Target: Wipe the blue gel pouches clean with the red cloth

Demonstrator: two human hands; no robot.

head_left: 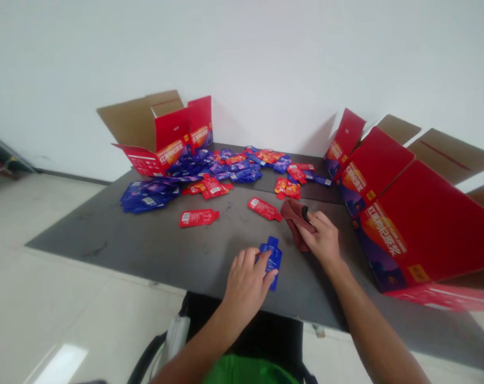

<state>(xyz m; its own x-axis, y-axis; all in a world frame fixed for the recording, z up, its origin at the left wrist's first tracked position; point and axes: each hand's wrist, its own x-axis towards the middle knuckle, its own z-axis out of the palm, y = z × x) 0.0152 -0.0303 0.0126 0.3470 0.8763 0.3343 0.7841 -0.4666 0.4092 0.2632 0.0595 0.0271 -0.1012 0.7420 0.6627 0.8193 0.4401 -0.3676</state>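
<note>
Head view: left hand on blue spouted pouch

Loosely open, that hand touches the pouch at its two o'clock, on the table. The right hand grips a brown cloth. A red spouted pouch lies at the blue one's twelve o'clock.

Bright, Diffuse Light and Soft Detail

Bright, diffuse light washes the white wall and the pale floor, where a rectangular patch of glare shines at lower left. A soft shadow falls on the wall beside the right-hand carton. The dark tabletop is dimmer, blackest in the gap below its near edge. Small print on the blue pouch is smeared (bold carton lettering fares better), and the right-hand carton's lowest flap blurs into haze. Wide-angle distortion stretches shapes near the frame's edges.
</note>
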